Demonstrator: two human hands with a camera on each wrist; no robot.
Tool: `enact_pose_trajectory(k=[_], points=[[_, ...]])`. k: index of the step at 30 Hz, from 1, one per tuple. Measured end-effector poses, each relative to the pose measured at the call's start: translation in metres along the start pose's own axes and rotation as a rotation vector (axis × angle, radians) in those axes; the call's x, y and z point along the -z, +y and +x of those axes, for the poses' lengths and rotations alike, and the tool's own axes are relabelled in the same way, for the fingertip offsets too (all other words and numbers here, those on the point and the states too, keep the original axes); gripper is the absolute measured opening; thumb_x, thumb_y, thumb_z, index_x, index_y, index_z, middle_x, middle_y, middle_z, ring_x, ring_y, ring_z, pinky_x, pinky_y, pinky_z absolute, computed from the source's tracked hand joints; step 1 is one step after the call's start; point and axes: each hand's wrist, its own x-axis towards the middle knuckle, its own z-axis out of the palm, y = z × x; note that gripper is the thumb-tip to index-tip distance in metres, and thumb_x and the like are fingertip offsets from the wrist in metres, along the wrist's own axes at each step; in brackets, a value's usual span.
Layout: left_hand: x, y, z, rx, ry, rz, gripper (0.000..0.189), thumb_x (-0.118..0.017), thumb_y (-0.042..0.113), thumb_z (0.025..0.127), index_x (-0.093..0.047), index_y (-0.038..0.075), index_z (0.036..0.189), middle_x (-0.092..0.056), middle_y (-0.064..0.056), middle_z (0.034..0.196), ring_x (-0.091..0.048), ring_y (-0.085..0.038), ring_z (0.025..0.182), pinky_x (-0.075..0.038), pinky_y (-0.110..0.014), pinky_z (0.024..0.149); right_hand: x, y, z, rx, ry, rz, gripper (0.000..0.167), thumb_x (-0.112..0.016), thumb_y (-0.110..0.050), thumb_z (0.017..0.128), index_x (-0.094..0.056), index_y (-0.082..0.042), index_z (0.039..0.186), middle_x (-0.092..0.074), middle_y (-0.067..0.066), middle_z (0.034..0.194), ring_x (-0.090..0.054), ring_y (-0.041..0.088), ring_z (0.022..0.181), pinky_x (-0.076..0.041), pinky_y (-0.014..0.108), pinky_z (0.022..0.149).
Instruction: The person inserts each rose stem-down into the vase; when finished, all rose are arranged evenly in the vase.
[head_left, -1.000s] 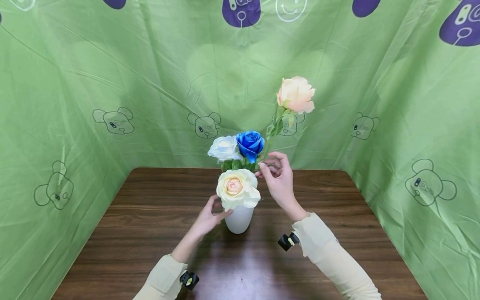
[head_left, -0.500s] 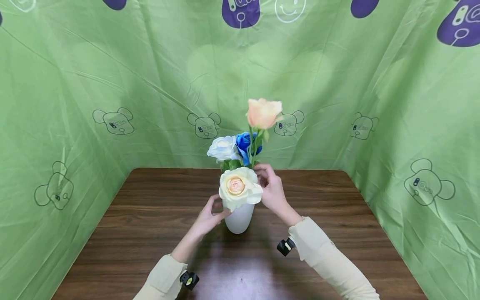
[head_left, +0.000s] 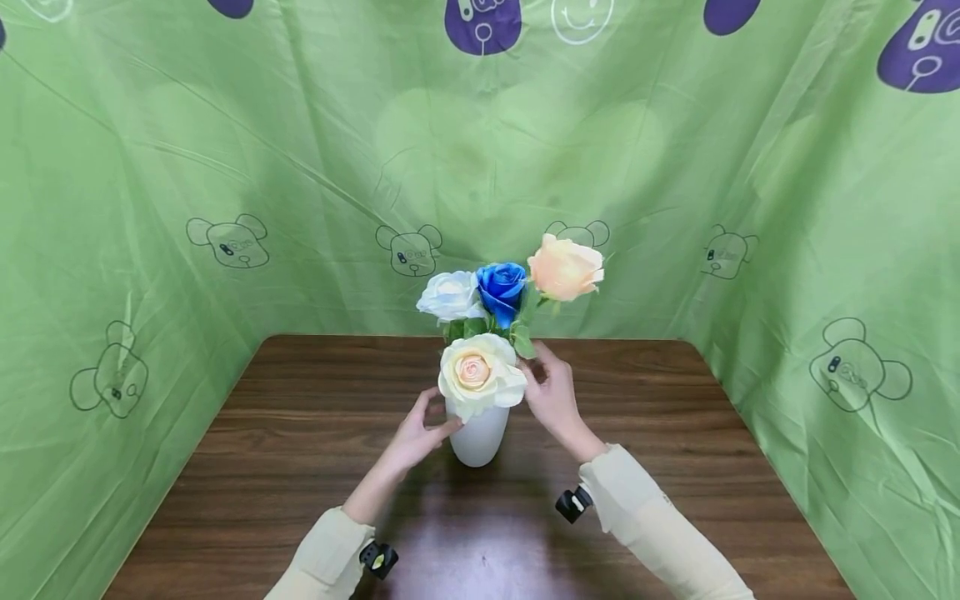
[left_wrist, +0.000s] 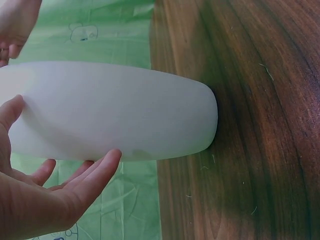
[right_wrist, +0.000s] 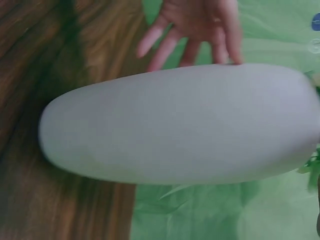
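A tall white vase [head_left: 478, 440] stands upright on the table, holding a cream rose [head_left: 474, 375], a blue rose [head_left: 501, 290] and a pale blue rose [head_left: 447, 297]. My left hand [head_left: 411, 437] steadies the vase from the left; in the left wrist view its thumb lies on the near wall and its fingers along the side. At the vase's mouth, my right hand [head_left: 553, 398] holds the peach rose [head_left: 566, 268] low on its stem. That bloom leans right of the blue one. The right fingertips are partly hidden behind leaves [head_left: 522, 340] and the cream rose.
The dark wood-grain table [head_left: 300, 467] reaches back to a green cloth backdrop [head_left: 337, 167] printed with bear heads, which also rises on both sides. Black wrist cameras sit below the left cuff [head_left: 337, 533] and the right cuff [head_left: 615, 475].
The peach rose has swung left across the blue rose, then back right, and now stands lower. My right hand has come down beside the vase's mouth. The left hand has stayed put.
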Motion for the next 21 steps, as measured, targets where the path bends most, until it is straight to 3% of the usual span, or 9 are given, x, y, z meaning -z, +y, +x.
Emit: enact_pose_trajectory(k=[4,8,11,15,21], points=[[0.000,0.000,-0.001,0.002,-0.002,-0.007,0.057,-0.068,0.019,0.078,-0.038,0.013,0.126,-0.051,-0.016,0.113,-0.057,-0.026,0.086,-0.045,-0.041,0.066,0.003,-0.008,0.010,0.009,0.140,0.128,0.016,-0.053,0.010,0.082,-0.057,0.013,0.096,-0.059,0.019,0.076,-0.050,0.007,0.056,-0.041,0.022,0.047],[0.001,0.000,0.000,0.000,-0.009,-0.019,0.058,-0.068,0.018,0.078,-0.038,0.012,0.127,-0.051,-0.017,0.113,-0.058,-0.026,0.085,-0.045,-0.041,0.066,0.006,-0.014,0.025,0.034,0.228,0.222,0.014,-0.054,0.014,0.079,-0.055,0.017,0.093,-0.056,0.004,0.065,-0.046,0.004,0.054,-0.036,0.017,0.046],[0.002,-0.001,0.000,0.003,-0.009,-0.020,0.058,-0.068,0.017,0.078,-0.037,0.012,0.127,-0.051,-0.017,0.113,-0.058,-0.026,0.084,-0.045,-0.040,0.066,0.008,-0.022,0.034,0.018,0.220,0.262,0.011,-0.054,0.015,0.078,-0.054,0.018,0.088,-0.053,-0.004,0.060,-0.045,0.004,0.051,-0.034,0.017,0.045],[0.001,-0.001,0.000,0.014,-0.006,-0.021,0.057,-0.068,0.018,0.079,-0.037,0.014,0.127,-0.050,-0.016,0.114,-0.058,-0.025,0.083,-0.045,-0.042,0.067,0.008,-0.031,0.037,-0.010,0.174,0.269,0.011,-0.051,0.018,0.076,-0.052,0.018,0.086,-0.051,-0.004,0.059,-0.044,0.005,0.051,-0.035,0.017,0.046],[0.001,-0.001,0.001,0.007,-0.005,-0.023,0.059,-0.069,0.019,0.078,-0.037,0.013,0.128,-0.051,-0.016,0.113,-0.058,-0.024,0.081,-0.045,-0.043,0.067,0.005,-0.021,0.030,-0.089,0.168,0.308,0.013,-0.051,0.016,0.076,-0.053,0.014,0.088,-0.053,-0.004,0.061,-0.046,0.007,0.052,-0.037,0.017,0.048]])
